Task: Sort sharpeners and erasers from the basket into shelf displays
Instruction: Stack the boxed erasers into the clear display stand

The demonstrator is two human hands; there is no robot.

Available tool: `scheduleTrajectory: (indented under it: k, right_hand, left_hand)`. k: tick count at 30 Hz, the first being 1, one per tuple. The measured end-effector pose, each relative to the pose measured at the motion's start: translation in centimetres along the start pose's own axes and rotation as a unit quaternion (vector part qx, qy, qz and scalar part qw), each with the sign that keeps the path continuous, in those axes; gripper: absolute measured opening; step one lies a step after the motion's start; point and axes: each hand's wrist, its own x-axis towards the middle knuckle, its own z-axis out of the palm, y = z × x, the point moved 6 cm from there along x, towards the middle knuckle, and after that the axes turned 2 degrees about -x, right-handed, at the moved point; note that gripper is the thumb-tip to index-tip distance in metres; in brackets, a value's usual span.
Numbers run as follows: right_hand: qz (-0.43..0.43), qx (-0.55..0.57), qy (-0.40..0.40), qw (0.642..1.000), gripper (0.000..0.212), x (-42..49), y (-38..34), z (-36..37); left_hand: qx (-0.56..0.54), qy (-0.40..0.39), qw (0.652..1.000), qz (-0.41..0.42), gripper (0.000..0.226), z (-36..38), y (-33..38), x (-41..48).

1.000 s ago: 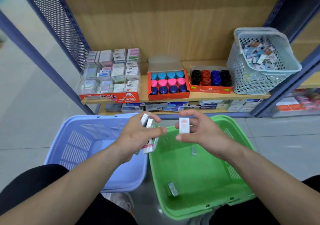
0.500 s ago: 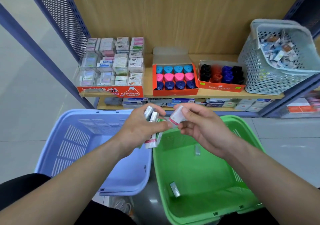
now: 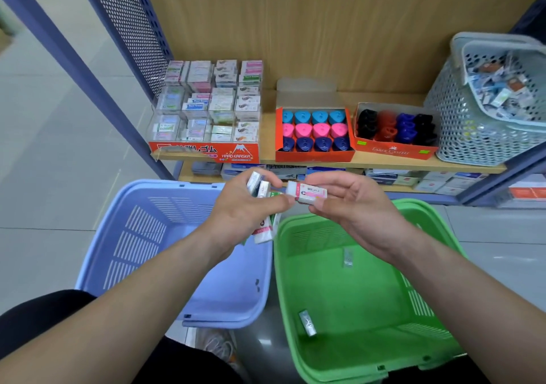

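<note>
The blue basket point(image 3: 141, 236) is pale periwinkle with slotted walls; the green basket point(image 3: 369, 309) is bright green. The eraser point(image 3: 307, 193) is white with a pink-banded sleeve; the bunch point(image 3: 263, 233) shows white, pink and green. At the front edge of the tan woodgrain shelf point(image 3: 267, 135), the case point(image 3: 206, 153) has a red strip with a white mountain and white lettering. The middle box point(image 3: 314, 156) is orange-red, its sharpeners point(image 3: 311, 129) in rows of light blue, pink and navy. The next box point(image 3: 393, 151), also orange-red, holds black, red and blue ones. The grey basket point(image 3: 461, 129) at the shelf's right end is dotted with round holes.

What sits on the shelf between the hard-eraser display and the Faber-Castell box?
The orange box of blue, pink and navy sharpeners, lid flipped back, seen in the head view.
</note>
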Motion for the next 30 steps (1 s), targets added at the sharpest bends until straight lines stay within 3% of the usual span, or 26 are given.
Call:
scheduleTrajectory:
  k: [4,13,19,30]
  right_hand:
    - [0.008,0.006,0.02,1.0,0.045,0.1,-0.2,-0.4]
    - [0.004,-0.045,0.036,0.998,0.026,0.1,0.1,0.9]
    - [0.012,-0.157,0.022,0.987,0.02,0.7,-0.1,2.8]
    - [-0.016,-0.225,0.015,0.974,0.015,10.6,-1.2,7.7]
  left_hand:
    - [0.01,-0.012,1.0,0.016,0.022,0.1,0.4,0.0]
    - [0.031,0.024,0.998,0.058,0.023,-1.1,0.5,0.1]
    - [0.079,0.045,0.994,0.063,0.023,-2.9,0.6,-0.5]
    - [0.171,0.154,0.973,0.031,0.025,-15.3,3.0,0.3]
